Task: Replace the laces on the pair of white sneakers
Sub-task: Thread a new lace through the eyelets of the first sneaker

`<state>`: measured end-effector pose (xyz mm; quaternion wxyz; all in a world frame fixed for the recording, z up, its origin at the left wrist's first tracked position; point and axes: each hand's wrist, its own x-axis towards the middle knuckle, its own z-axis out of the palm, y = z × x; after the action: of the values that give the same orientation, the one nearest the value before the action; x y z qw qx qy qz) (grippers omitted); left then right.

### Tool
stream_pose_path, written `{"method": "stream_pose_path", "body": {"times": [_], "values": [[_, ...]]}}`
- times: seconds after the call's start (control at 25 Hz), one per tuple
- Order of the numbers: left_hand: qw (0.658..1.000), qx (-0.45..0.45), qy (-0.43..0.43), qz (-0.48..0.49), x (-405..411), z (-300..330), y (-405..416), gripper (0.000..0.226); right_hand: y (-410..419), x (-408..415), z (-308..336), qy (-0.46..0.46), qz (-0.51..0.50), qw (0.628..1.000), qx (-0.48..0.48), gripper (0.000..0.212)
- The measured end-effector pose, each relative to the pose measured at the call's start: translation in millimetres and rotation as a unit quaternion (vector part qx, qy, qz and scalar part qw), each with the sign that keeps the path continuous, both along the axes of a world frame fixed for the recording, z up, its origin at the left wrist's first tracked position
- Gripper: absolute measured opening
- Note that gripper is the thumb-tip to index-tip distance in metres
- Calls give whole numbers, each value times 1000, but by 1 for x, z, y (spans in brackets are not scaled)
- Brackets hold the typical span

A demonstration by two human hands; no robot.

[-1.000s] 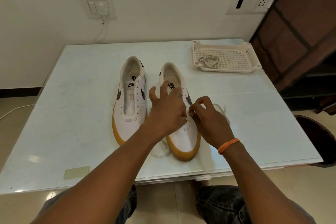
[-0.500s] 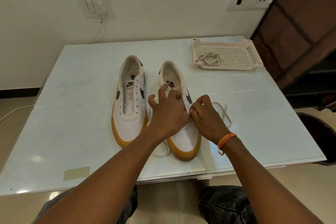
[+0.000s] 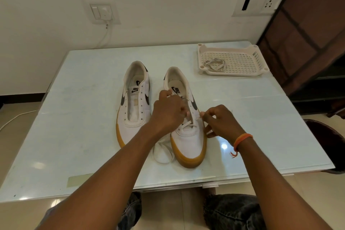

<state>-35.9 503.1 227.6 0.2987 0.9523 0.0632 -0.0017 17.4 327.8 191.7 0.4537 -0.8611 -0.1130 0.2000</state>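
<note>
The room is evenly and softly lit, bright enough to show detail everywhere. The glossy desk (image 3: 78, 117) catches glare: a sharp white spot near its front right part, a fainter patch near its front left, and a pale sheen across its far half. Shadows on the desk are faint and soft-edged. Straight lines bow toward the frame's borders, so the desk's edges curve and the forearms stretch wide at the bottom. Focus is fairly sharp at the desk's centre.
</note>
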Motion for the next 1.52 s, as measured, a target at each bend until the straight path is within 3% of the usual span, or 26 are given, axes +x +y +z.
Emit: {"method": "stream_pose_path", "body": {"times": [0.08,0.12,0.16,0.24,0.32,0.4,0.52,0.6,0.8,0.92,1.0,1.12,1.2,1.36,1.52], "values": [[984,-108,-109,94,-2,10,8,10,-9,5,6,-42,11,999,-33,32],[972,-116,-139,152,-4,10,12,16,-13,8,7,-69,-5,997,-40,30],[967,-122,-111,195,-7,9,14,26,-17,11,7,-79,-39,996,-29,27],[955,-182,74,224,-15,4,9,45,-21,12,7,-98,-125,987,-7,19],[923,-235,210,220,-24,-1,1,43,-18,6,7,-124,-167,978,-22,18],[925,-219,217,220,-27,0,5,30,-10,-9,11,-157,-145,977,-23,20],[920,-252,214,209,-34,9,15,32,5,-33,20,-189,-57,980,-19,19],[933,-220,219,184,-42,15,12,34,11,-42,22,-187,-22,982,-12,19],[916,-256,257,171,-53,30,5,32,25,-69,27,-125,24,992,4,16],[924,-274,231,129,-60,58,14,31,33,-84,41,41,18,991,125,25],[930,-275,226,93,-67,69,20,31,36,-88,50,73,58,976,196,39],[903,-340,241,103,-67,75,27,29,33,-87,53,-116,102,976,150,31],[891,-358,252,117,-63,77,30,26,26,-79,49,-172,77,976,114,25],[907,-314,273,60,-56,81,25,19,20,-72,40,-228,123,965,47,51],[922,-276,270,41,-47,79,23,21,30,-65,33,-382,106,917,46,26]]}}
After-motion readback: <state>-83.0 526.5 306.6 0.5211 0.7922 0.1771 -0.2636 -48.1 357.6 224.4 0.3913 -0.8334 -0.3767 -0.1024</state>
